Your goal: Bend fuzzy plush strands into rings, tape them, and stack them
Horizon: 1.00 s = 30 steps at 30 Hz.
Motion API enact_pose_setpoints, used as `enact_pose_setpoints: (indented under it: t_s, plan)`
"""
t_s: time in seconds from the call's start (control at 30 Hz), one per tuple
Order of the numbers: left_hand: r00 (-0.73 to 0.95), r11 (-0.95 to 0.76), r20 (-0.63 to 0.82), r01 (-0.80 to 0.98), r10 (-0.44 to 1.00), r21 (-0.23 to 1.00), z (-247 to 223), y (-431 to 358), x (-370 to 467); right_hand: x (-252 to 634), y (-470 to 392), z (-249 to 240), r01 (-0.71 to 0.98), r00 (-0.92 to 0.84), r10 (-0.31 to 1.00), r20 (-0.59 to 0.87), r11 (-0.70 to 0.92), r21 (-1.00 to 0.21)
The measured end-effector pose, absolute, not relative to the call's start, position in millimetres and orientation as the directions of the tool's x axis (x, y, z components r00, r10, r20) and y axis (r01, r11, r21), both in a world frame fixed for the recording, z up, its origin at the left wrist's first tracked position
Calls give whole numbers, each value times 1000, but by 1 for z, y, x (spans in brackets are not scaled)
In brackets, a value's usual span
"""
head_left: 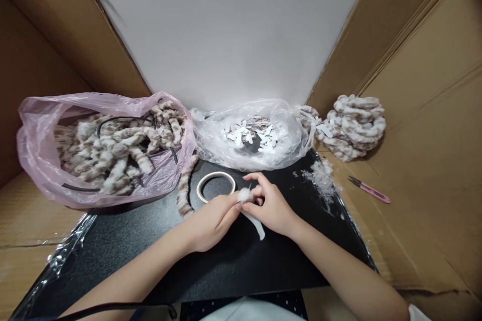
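Observation:
Above the middle of the black table, my two hands meet around a small fluffy white end of a fur piece. My left hand is closed on it from the left, thumb and fingers pressed together, hiding most of the piece. My right hand pinches at the same fluff from the right, its index finger raised and bent. Something thin and pale sticks up from the fluff. A white strip hangs below the fingers; its upper end is hidden. Just behind my left hand lies a tape roll.
A brown-and-white fur strip lies left of the tape. Behind stand a pink bag of fur strips and a clear bag of white tags. Rightward are loose fluff, coiled fur and pink-handled thread snips. Cardboard walls flank the table.

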<state>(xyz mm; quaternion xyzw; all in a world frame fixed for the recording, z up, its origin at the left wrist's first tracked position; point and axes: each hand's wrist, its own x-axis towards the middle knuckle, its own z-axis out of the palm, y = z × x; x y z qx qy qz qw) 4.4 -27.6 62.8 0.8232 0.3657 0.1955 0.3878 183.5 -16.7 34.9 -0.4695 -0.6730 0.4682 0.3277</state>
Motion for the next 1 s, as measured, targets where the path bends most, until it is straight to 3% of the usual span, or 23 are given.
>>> enact_pose_setpoints:
  t_s: [0.1,0.2,0.33,0.47,0.63,0.8,1.0]
  plan:
    - [660,-436,14,479,751,762,66,-24,-2,190,-12,35,358,-345,939,14,145,-923]
    - [662,-444,-34,540,749,715,71,-20,-7,199,-7,40,373,-354,921,159,295,-879]
    - [669,-500,-121,652,733,570,76,-20,-2,205,-4,49,205,-418,848,327,438,-875]
    - [670,-547,-118,683,733,484,80,-27,6,201,-3,45,135,-530,842,105,206,-969]
    - [681,-592,39,605,731,532,77,-35,8,197,0,32,111,-545,821,-169,-130,-985]
    - [659,-665,256,498,707,556,62,-37,4,197,1,32,41,-581,783,-223,-245,-969]
    - [653,-787,456,399,604,470,46,-38,-1,199,2,30,-3,-684,669,-290,-401,-916]
